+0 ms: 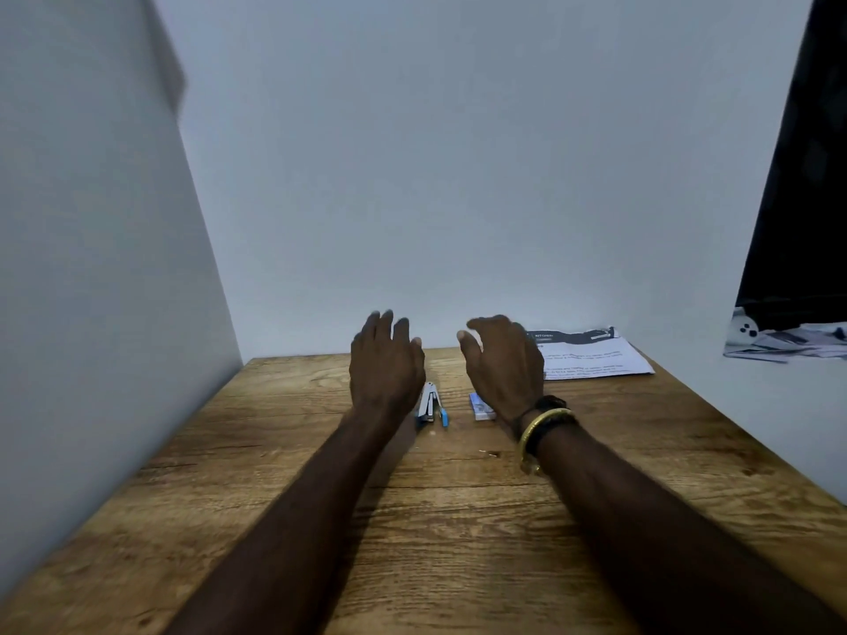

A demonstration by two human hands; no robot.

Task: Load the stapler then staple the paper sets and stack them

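Observation:
A small silver and blue stapler (431,403) lies on the wooden table (275,474), between my two hands. A small blue-and-white staple box (481,407) rests just right of it, partly hidden by my right wrist. Printed paper sheets (596,355) lie at the table's far right against the wall. My left hand (385,359) hovers above and left of the stapler with fingers apart, holding nothing. My right hand (504,359) hovers over the staple box, fingers curled loosely and empty; a gold bangle and a dark band sit on its wrist.
White walls close in the table at the back and on the left. A dark panel (797,176) hangs at the upper right, with more papers (788,341) on a surface below it. A tiny speck lies on the wood near the table's middle.

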